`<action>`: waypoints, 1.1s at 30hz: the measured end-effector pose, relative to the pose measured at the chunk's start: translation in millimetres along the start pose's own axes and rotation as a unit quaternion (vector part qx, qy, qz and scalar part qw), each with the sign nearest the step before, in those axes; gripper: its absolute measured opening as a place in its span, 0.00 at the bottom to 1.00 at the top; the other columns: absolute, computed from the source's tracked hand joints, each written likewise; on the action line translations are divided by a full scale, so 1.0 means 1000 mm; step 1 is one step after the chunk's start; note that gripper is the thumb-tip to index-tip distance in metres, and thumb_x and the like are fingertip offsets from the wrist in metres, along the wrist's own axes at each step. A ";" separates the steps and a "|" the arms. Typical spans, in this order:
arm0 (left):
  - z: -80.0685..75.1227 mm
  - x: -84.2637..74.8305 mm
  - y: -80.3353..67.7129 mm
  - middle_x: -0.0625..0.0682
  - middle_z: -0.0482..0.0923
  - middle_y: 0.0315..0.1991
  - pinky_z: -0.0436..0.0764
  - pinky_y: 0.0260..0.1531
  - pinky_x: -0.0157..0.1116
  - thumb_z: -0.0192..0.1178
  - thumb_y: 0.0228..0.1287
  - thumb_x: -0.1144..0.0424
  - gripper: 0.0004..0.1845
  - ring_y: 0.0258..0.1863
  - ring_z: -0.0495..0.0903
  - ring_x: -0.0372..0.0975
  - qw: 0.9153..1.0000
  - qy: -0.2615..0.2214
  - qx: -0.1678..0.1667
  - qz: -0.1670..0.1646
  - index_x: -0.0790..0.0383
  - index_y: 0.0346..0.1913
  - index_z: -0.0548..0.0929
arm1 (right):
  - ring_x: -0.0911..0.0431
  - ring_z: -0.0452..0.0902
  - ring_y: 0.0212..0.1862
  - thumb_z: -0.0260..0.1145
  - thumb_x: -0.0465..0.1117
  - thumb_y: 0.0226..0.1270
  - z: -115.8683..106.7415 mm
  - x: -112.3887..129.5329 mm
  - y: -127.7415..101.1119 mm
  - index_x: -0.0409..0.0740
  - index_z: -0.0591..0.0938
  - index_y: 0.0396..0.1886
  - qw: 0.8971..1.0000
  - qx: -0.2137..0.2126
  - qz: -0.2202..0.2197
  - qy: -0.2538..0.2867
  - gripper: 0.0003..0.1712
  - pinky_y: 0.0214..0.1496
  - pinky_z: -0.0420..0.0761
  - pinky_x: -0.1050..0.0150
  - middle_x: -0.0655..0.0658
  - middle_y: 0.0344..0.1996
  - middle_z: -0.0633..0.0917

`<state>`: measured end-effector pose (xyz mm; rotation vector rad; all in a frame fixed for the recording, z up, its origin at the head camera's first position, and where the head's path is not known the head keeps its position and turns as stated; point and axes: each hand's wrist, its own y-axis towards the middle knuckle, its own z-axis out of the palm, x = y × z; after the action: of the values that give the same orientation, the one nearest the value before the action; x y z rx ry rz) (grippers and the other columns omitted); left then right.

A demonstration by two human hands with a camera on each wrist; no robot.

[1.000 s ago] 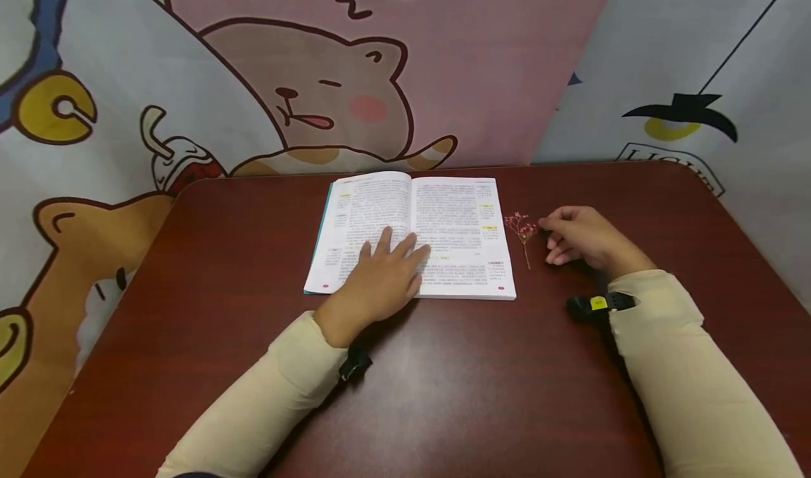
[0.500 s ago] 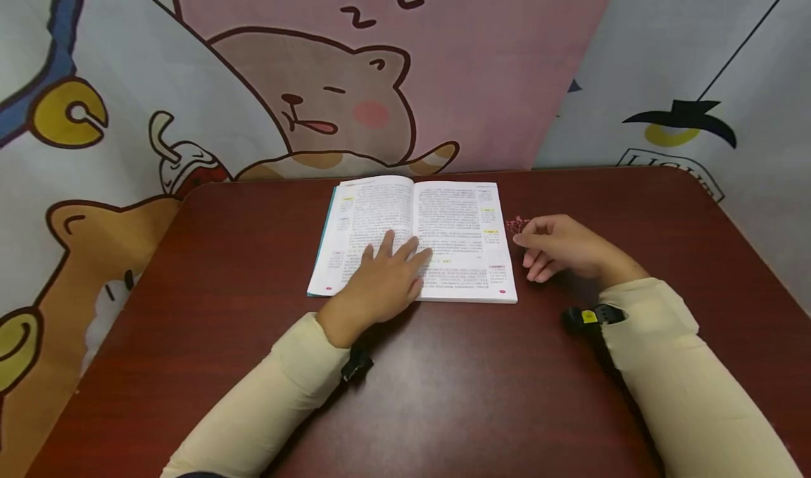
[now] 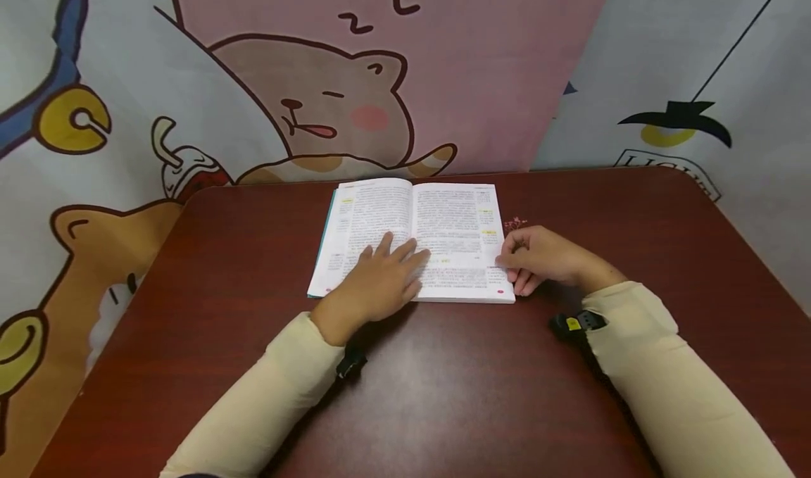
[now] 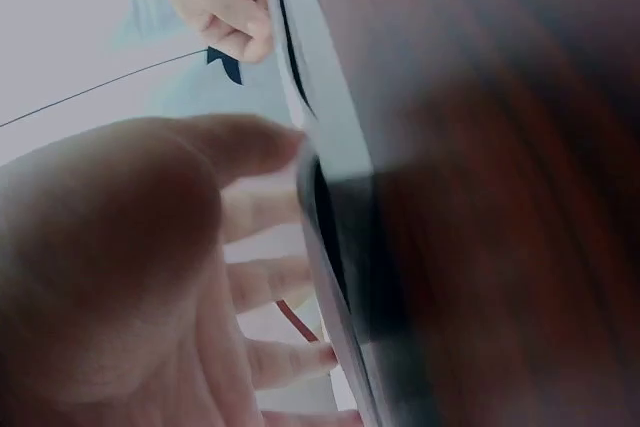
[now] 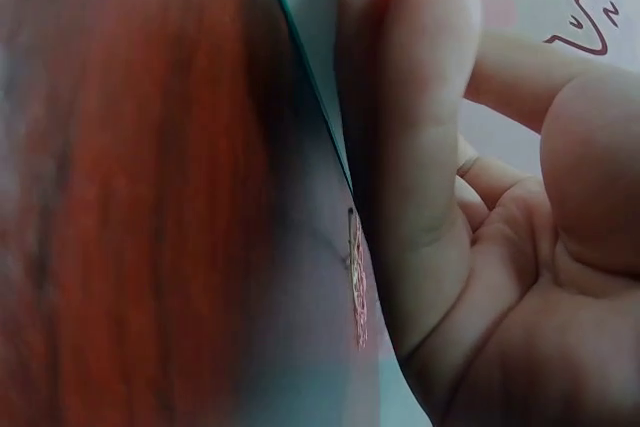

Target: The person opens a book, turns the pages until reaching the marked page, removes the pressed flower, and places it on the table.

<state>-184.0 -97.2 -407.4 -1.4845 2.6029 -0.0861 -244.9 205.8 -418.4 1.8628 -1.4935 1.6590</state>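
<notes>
An open book [image 3: 446, 214] with printed pages lies on the table. My left hand [image 3: 374, 281] rests on it near the spine, fingers spread over the lower left page. In the left wrist view its thumb lies along the book's edge. At the book's lower right edge is my right hand [image 3: 538, 256], fingers loosely curled, with thumb and fingertips right at the page margin. Behind that hand the pink tips of a small dried flower sprig [image 3: 514, 222] show; its stem is hidden in the head view. The sprig also appears low beside the hand in the right wrist view.
The reddish-brown table [image 3: 431, 386] reaches back to a wall [image 3: 494, 77] printed with cartoon animals. A black strap with a small device [image 3: 573, 323] sits at my right wrist, and another dark device [image 3: 350, 364] at my left wrist.
My right hand has moved left from beside the flower sprig to the book's right edge, now covering the sprig's stem. My left hand stays on the book.
</notes>
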 end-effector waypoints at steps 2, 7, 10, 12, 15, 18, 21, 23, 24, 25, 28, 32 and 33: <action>0.000 0.003 -0.001 0.52 0.58 0.79 0.62 0.70 0.62 0.49 0.77 0.46 0.31 0.78 0.52 0.59 1.000 -0.001 0.012 0.005 0.47 0.78 0.61 | 0.54 0.83 0.20 0.65 0.40 0.71 0.002 0.000 -0.002 0.31 0.73 0.41 1.000 0.003 -0.001 -0.006 0.14 0.26 0.86 0.59 0.42 0.22 0.81; 0.002 0.012 -0.006 0.52 0.56 0.79 0.61 0.71 0.61 0.54 0.72 0.40 0.35 0.79 0.52 0.57 0.999 0.003 0.013 0.039 0.47 0.77 0.62 | 0.55 0.82 0.19 0.64 0.39 0.71 0.004 0.002 -0.006 0.31 0.74 0.40 1.000 -0.004 0.004 -0.015 0.13 0.26 0.85 0.59 0.42 0.21 0.80; 0.005 0.019 -0.012 0.54 0.57 0.79 0.64 0.70 0.61 0.58 0.70 0.42 0.35 0.78 0.54 0.56 0.998 0.018 0.002 0.055 0.47 0.76 0.64 | 0.55 0.82 0.19 0.65 0.40 0.71 0.004 0.002 -0.005 0.31 0.74 0.40 1.000 -0.004 0.002 -0.018 0.14 0.26 0.86 0.59 0.42 0.21 0.80; 0.006 0.023 -0.016 0.55 0.59 0.78 0.67 0.68 0.60 0.61 0.68 0.45 0.35 0.77 0.57 0.57 0.997 0.029 -0.014 0.064 0.48 0.75 0.66 | 0.55 0.82 0.19 0.65 0.40 0.71 0.005 0.001 -0.003 0.32 0.74 0.40 1.000 -0.003 0.000 -0.018 0.14 0.26 0.86 0.59 0.43 0.21 0.80; 0.006 0.029 -0.020 0.55 0.61 0.77 0.71 0.65 0.59 0.65 0.66 0.49 0.35 0.75 0.61 0.57 0.995 0.049 -0.033 0.075 0.48 0.74 0.68 | 0.55 0.82 0.19 0.65 0.39 0.71 0.005 0.001 -0.002 0.32 0.74 0.40 1.000 -0.003 -0.003 -0.019 0.13 0.25 0.85 0.59 0.43 0.21 0.79; 0.004 0.033 -0.024 0.55 0.63 0.76 0.72 0.64 0.58 0.68 0.64 0.52 0.35 0.74 0.64 0.56 0.993 0.064 -0.047 0.085 0.49 0.73 0.69 | 0.55 0.82 0.19 0.66 0.39 0.70 0.005 0.000 -0.002 0.32 0.74 0.40 1.000 -0.003 -0.006 -0.017 0.13 0.25 0.85 0.59 0.43 0.20 0.79; 0.003 0.037 -0.030 0.56 0.65 0.75 0.73 0.65 0.56 0.69 0.63 0.56 0.35 0.73 0.65 0.55 0.991 0.066 -0.057 0.096 0.50 0.73 0.70 | 0.56 0.82 0.19 0.67 0.38 0.69 0.005 -0.001 -0.002 0.32 0.74 0.40 1.000 -0.002 -0.009 -0.013 0.13 0.25 0.85 0.60 0.43 0.20 0.79; 0.003 0.040 -0.034 0.56 0.66 0.74 0.73 0.64 0.56 0.70 0.61 0.59 0.36 0.73 0.66 0.55 0.990 0.062 -0.067 0.103 0.51 0.73 0.70 | 0.56 0.81 0.19 0.68 0.37 0.68 0.005 -0.002 -0.002 0.31 0.74 0.40 1.000 0.000 -0.012 -0.008 0.14 0.25 0.85 0.60 0.43 0.20 0.79; 0.003 0.042 -0.036 0.57 0.67 0.74 0.73 0.64 0.56 0.71 0.59 0.61 0.37 0.72 0.67 0.55 0.990 0.059 -0.074 0.108 0.51 0.72 0.71 | 0.56 0.81 0.19 0.68 0.37 0.68 0.005 -0.002 -0.002 0.31 0.73 0.40 1.000 0.000 -0.013 -0.004 0.14 0.25 0.85 0.60 0.43 0.20 0.79; 0.003 0.044 -0.037 0.57 0.68 0.73 0.74 0.63 0.55 0.71 0.58 0.63 0.37 0.72 0.68 0.55 0.989 0.058 -0.081 0.112 0.52 0.72 0.71 | 0.56 0.81 0.19 0.68 0.36 0.67 0.005 -0.003 -0.001 0.31 0.73 0.40 1.000 0.001 -0.014 -0.003 0.14 0.25 0.85 0.60 0.44 0.20 0.79; 0.002 0.050 -0.043 0.58 0.69 0.72 0.75 0.62 0.55 0.71 0.55 0.68 0.39 0.70 0.70 0.55 0.986 0.062 -0.099 0.122 0.52 0.72 0.71 | 0.55 0.81 0.19 0.68 0.36 0.67 0.005 -0.003 -0.001 0.31 0.73 0.40 1.000 0.003 -0.017 0.002 0.14 0.25 0.85 0.60 0.44 0.20 0.79; 0.000 0.056 -0.050 0.58 0.72 0.70 0.76 0.62 0.53 0.69 0.54 0.72 0.38 0.69 0.72 0.54 0.982 0.072 -0.122 0.127 0.53 0.70 0.74 | 0.55 0.81 0.19 0.68 0.36 0.67 0.004 -0.002 0.000 0.32 0.73 0.40 1.000 0.004 -0.017 0.001 0.14 0.25 0.85 0.60 0.43 0.20 0.79; -0.001 0.058 -0.052 0.58 0.72 0.70 0.76 0.62 0.53 0.68 0.54 0.73 0.37 0.69 0.72 0.53 0.982 0.073 -0.125 0.125 0.53 0.69 0.74 | 0.55 0.81 0.19 0.68 0.37 0.67 0.004 -0.002 -0.001 0.32 0.73 0.40 1.000 0.004 -0.017 0.001 0.14 0.25 0.85 0.60 0.43 0.20 0.79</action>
<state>-168.5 -173.7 -406.0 -1.2465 2.9892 0.1727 -241.7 204.0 -421.1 1.8809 -1.4483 1.6534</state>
